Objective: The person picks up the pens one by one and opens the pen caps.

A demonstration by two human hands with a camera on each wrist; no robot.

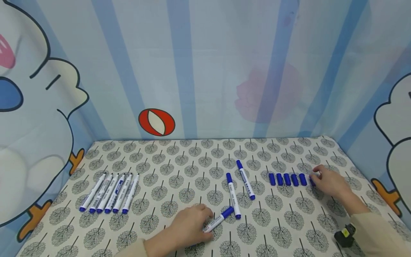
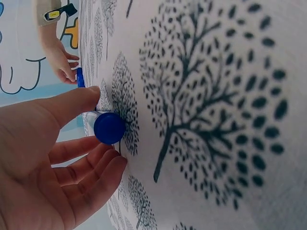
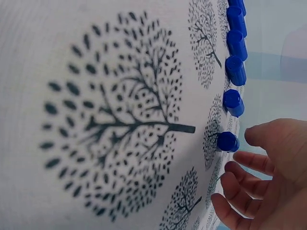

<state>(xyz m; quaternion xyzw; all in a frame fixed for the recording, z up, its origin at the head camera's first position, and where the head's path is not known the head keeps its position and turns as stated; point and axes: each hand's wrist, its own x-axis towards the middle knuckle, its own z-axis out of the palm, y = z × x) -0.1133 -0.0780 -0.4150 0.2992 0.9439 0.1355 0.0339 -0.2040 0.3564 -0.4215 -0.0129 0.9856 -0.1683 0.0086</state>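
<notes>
My left hand [image 1: 192,224] is around the rear end of a capped blue whiteboard marker [image 1: 216,223] lying on the cloth. In the left wrist view its thumb is above the marker's blue end [image 2: 109,128] and the fingers are below, spread apart. Two more capped markers lie just beyond, one upright in view [image 1: 233,196] and one slanted [image 1: 245,180]. On the right, my right hand [image 1: 330,182] is beside the last blue cap [image 3: 228,142] of a row. Its thumb and fingers are parted, with the fingertips close to that cap.
Several uncapped markers [image 1: 110,193] lie side by side at the left, tips away from me. The other blue caps [image 1: 287,179] stretch leftward from my right hand. A tree-patterned cloth [image 1: 179,160] covers the table, with a striped curtain [image 1: 205,71] behind it.
</notes>
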